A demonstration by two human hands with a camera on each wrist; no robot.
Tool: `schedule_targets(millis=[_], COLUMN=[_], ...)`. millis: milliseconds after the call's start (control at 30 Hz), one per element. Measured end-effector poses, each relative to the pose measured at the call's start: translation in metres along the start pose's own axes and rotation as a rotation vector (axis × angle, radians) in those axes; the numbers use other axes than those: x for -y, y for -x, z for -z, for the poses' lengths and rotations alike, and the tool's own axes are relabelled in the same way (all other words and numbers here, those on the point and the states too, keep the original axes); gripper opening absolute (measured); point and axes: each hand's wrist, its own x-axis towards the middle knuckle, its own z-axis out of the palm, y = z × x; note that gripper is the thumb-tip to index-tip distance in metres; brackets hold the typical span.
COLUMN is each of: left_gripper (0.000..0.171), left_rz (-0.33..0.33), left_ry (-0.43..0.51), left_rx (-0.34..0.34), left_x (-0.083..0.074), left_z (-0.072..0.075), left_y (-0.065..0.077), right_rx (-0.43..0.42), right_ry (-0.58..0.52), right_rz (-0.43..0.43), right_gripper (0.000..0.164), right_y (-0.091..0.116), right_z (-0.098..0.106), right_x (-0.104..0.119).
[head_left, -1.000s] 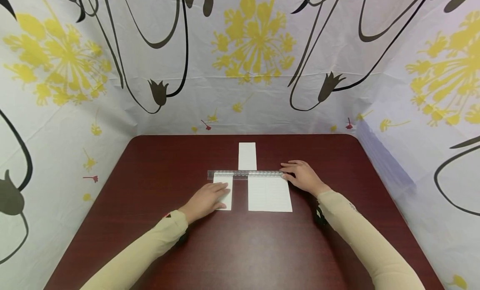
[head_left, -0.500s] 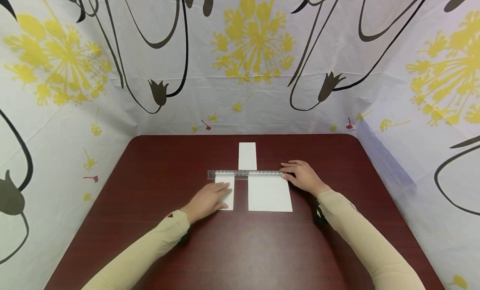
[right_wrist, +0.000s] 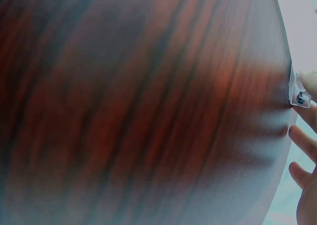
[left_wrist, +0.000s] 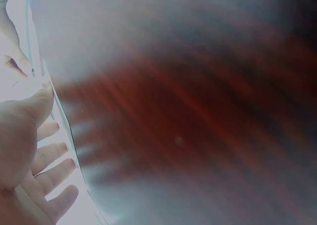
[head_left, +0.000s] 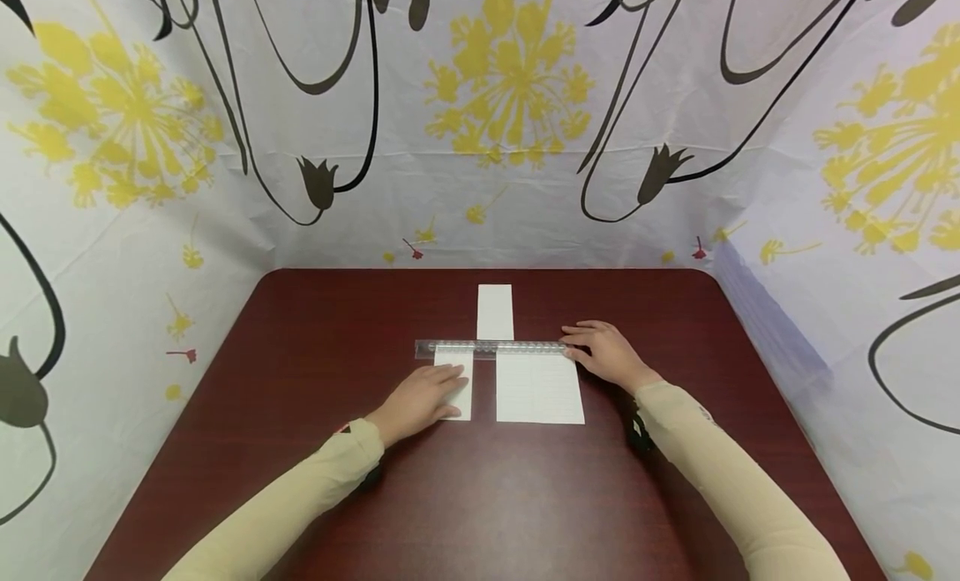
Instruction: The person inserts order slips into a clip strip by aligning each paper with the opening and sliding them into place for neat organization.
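My left hand (head_left: 420, 402) lies flat with its fingers spread on a narrow white paper strip (head_left: 466, 396). Across the top of that strip runs a clear plastic ruler (head_left: 485, 348), set level from left to right. With thumb and forefinger, my right hand (head_left: 606, 354) pinches the ruler's right end; the right wrist view shows the ruler tip (right_wrist: 300, 97) between them. A wider white sheet (head_left: 538, 389), faintly lined, has its top edge at the ruler, right of the strip. A gap of bare table separates strip and sheet.
Beyond the ruler, a small upright white paper piece (head_left: 495, 313) touches its far edge, near the middle. Everything lies on a dark red wood-grain table (head_left: 480, 498). White fabric (head_left: 525, 206) with a yellow and grey plant print surrounds its back and sides.
My left hand has slid the narrow paper strip a little to the right along the ruler, shrinking the gap to the wide sheet. The right hand and ruler stay in place.
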Motion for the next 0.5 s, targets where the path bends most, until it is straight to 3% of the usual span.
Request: schedule_targets(millis=[500], left_gripper=[0.057], left_rz=[-0.009], left_ry=[-0.004], left_rx=[0.008], left_x=[-0.0046], left_z=[0.0006], left_y=[-0.0054], right_rx=[-0.001], right_ry=[0.006], right_rz=[0.003], right_gripper=[0.036], right_y=[0.0002], right_z=[0.0004], right_x=[0.0003])
